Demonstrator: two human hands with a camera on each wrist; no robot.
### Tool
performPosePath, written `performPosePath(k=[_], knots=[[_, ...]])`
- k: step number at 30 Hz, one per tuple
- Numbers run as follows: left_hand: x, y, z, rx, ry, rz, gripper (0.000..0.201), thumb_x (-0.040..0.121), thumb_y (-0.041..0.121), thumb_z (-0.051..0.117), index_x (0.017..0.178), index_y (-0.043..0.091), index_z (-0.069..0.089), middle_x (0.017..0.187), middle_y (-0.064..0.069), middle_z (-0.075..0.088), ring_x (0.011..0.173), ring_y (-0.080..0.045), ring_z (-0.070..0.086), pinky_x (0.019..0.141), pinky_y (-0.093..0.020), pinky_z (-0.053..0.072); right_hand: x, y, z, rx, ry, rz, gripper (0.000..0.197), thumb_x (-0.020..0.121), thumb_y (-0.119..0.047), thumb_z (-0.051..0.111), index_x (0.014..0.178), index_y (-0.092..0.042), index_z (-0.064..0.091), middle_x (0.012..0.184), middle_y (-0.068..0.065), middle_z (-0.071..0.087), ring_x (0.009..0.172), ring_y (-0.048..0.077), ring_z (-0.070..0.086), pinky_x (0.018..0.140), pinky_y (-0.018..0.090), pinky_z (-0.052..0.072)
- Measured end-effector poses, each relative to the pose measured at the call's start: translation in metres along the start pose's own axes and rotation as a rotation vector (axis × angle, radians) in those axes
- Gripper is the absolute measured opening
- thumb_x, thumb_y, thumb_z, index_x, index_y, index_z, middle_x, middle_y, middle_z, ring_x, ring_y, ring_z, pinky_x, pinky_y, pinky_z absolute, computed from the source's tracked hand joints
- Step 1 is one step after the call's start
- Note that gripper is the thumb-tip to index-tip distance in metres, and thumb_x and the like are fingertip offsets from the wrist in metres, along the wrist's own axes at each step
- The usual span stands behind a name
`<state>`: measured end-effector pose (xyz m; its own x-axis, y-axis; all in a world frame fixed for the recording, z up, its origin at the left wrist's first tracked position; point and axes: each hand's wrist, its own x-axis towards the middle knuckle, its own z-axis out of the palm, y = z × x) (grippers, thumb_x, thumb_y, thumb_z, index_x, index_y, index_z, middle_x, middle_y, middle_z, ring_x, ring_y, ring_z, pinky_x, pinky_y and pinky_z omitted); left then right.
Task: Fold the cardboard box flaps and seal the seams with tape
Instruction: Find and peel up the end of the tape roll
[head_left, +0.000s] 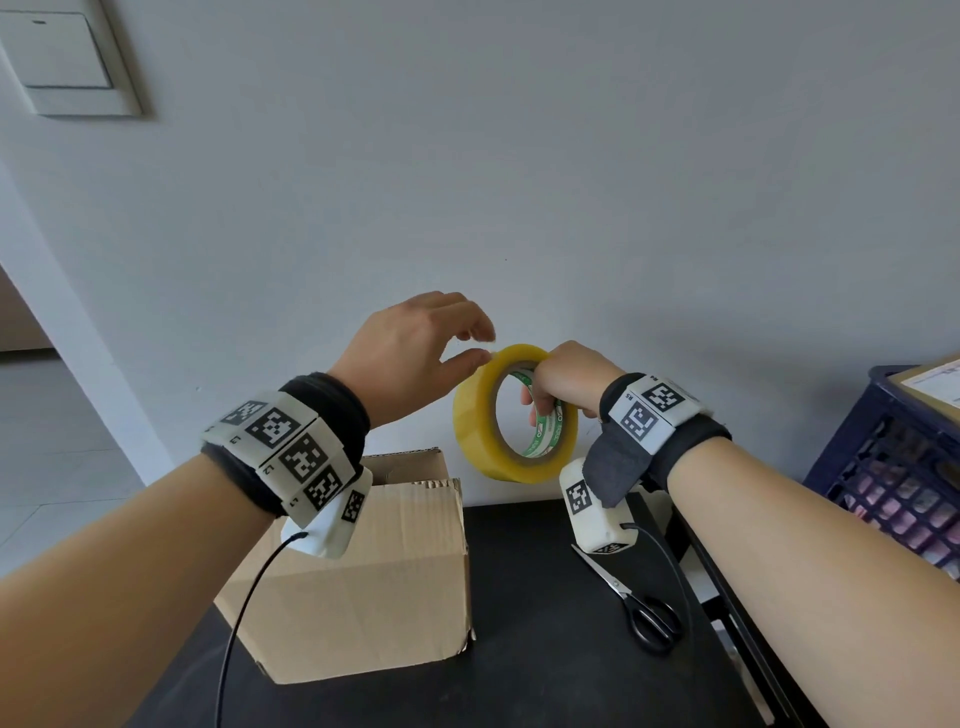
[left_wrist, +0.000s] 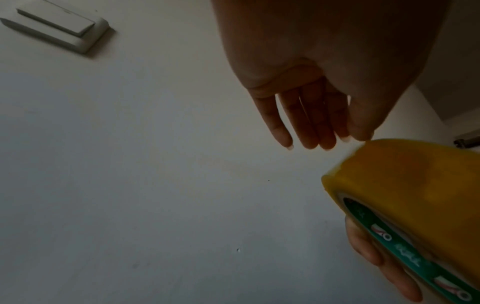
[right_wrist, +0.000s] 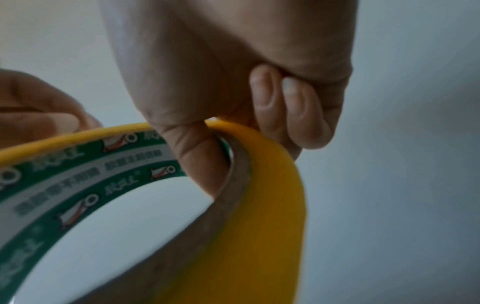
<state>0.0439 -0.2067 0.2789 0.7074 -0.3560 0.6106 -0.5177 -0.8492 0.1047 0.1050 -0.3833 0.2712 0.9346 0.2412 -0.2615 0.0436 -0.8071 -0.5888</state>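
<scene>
A yellow tape roll (head_left: 470, 431) (left_wrist: 415, 195) (right_wrist: 272, 226) with a green printed core is held upright in the air above the table. My right hand (head_left: 545, 395) (right_wrist: 233, 127) grips its right side, thumb through the core and fingers curled over the outside. My left hand (head_left: 483, 345) (left_wrist: 337, 133) is at the roll's top edge with fairly straight fingers, thumb tip touching the tape surface. The cardboard box (head_left: 363, 587) stands below my left wrist, its top partly hidden by the wrist, one flap upright at the back.
Black-handled scissors (head_left: 639, 608) lie on the black table (head_left: 545, 649) right of the box. A dark blue crate (head_left: 893, 467) stands at the right edge. A grey wall with a switch plate (head_left: 62, 57) is close behind.
</scene>
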Motion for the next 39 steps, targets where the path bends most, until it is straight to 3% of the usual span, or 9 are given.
performPosePath(k=[3,10,16,20,24,28,32,36,39], knots=[[0.000,0.000,0.000,0.126,-0.032,0.133,0.030,0.087,0.019,0.046,0.106,0.021,0.070,0.107,0.006,0.067,0.095,-0.016,0.061,0.062,-0.024,0.044,0.001,-0.001,0.002,-0.032,0.033,0.013,0.023,0.074,-0.003,0.054,0.083,-0.011,0.074,0.085,-0.001,0.075,0.080,0.018,0.061,0.053,0.024,0.036],[0.000,0.000,-0.001,0.231,-0.048,0.235,0.020,0.081,0.022,0.056,0.086,0.018,0.075,0.087,0.004,0.070,0.080,-0.020,0.066,0.056,-0.024,0.044,0.012,0.002,0.005,-0.075,0.093,0.033,0.037,0.058,-0.013,0.058,0.089,-0.007,0.077,0.090,0.006,0.075,0.090,0.025,0.068,0.085,0.035,0.052],[0.002,-0.003,-0.001,0.410,-0.125,0.399,0.010,0.079,0.002,0.068,0.079,0.012,0.069,0.077,-0.002,0.066,0.071,-0.025,0.061,0.057,-0.033,0.051,0.009,0.002,0.008,-0.161,0.100,0.018,0.036,0.056,-0.016,0.059,0.088,-0.011,0.076,0.089,0.003,0.074,0.086,0.023,0.067,0.079,0.032,0.052],[0.000,0.003,-0.002,0.452,-0.127,0.438,0.010,0.081,0.000,0.060,0.077,0.008,0.064,0.075,-0.004,0.062,0.067,-0.024,0.056,0.057,-0.033,0.049,0.007,0.004,0.008,-0.171,0.093,0.012,0.034,0.058,-0.014,0.059,0.087,-0.010,0.075,0.090,0.004,0.074,0.087,0.023,0.067,0.081,0.033,0.053],[-0.005,0.009,-0.003,0.338,-0.134,0.378,0.015,0.084,0.017,0.049,0.079,0.010,0.061,0.077,-0.003,0.060,0.065,-0.023,0.054,0.054,-0.030,0.047,-0.002,0.005,0.002,-0.159,0.042,-0.010,0.016,0.070,-0.006,0.058,0.075,-0.013,0.071,0.088,-0.001,0.073,0.089,0.020,0.063,0.063,0.025,0.046],[-0.012,0.006,-0.001,0.158,-0.137,0.261,0.018,0.086,0.025,0.046,0.081,0.013,0.059,0.079,0.000,0.060,0.063,-0.017,0.049,0.052,-0.026,0.042,-0.012,0.004,-0.003,-0.124,-0.040,-0.021,0.023,0.077,0.004,0.052,0.071,-0.016,0.064,0.072,-0.005,0.067,0.081,0.015,0.056,0.053,0.023,0.034],[-0.014,0.008,-0.002,-0.144,-0.073,-0.002,0.022,0.082,0.034,0.051,0.079,0.014,0.060,0.085,0.004,0.067,0.072,-0.017,0.061,0.068,-0.036,0.054,-0.015,0.000,-0.003,-0.053,-0.124,-0.023,0.022,0.079,0.004,0.048,0.079,-0.012,0.063,0.071,-0.003,0.068,0.058,0.009,0.048,0.047,0.019,0.029],[-0.010,0.008,-0.007,-0.211,-0.027,-0.117,0.010,0.078,0.016,0.061,0.074,0.007,0.059,0.076,0.000,0.070,0.069,-0.021,0.065,0.069,-0.042,0.055,-0.009,0.001,0.001,0.050,-0.141,-0.008,0.018,0.079,0.000,0.051,0.084,-0.009,0.065,0.077,0.005,0.072,0.030,0.008,0.034,0.039,0.019,0.024],[-0.012,0.005,-0.009,-0.241,-0.019,-0.160,0.006,0.076,0.006,0.062,0.074,0.006,0.056,0.072,-0.004,0.068,0.066,-0.024,0.063,0.068,-0.043,0.054,-0.004,0.007,0.002,0.143,-0.092,0.003,0.019,0.079,-0.004,0.052,0.089,-0.008,0.068,0.083,0.010,0.074,0.031,0.009,0.029,0.041,0.020,0.021]])
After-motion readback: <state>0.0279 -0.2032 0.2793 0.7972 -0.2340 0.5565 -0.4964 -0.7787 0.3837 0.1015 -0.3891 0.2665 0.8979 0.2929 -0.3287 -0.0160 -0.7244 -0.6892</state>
